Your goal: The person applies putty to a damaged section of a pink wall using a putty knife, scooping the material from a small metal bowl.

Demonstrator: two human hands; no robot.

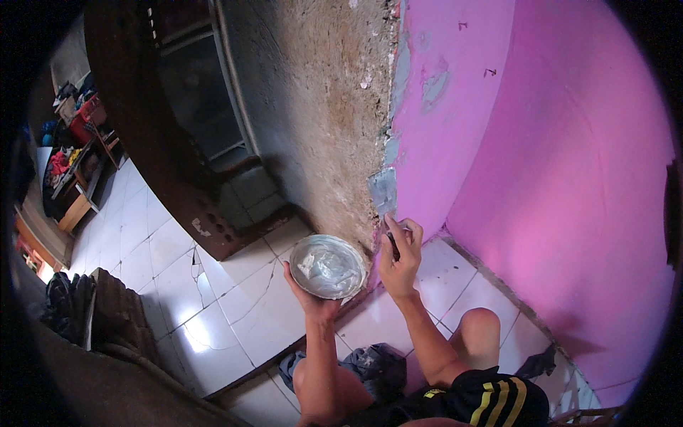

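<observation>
My left hand (314,299) supports a round bowl (351,250) from below and at its near side. Pale, wet putty (329,266) is smeared over the bowl's inside. My right hand (400,262) is closed around the handle of a putty knife (383,188), index finger stretched up toward the blade. The broad metal blade lies at the corner where the bare, rough wall side (320,92) meets the pink wall (445,128). Grey filler patches (435,87) mark that pink face and run up the corner above the blade.
A dark wooden door frame (186,206) stands to the left of the rough wall. White floor tiles (235,317) include a cracked one and a low step edge. A second pink wall (569,185) rises on the right. Clothes and a red basket (89,114) sit far left.
</observation>
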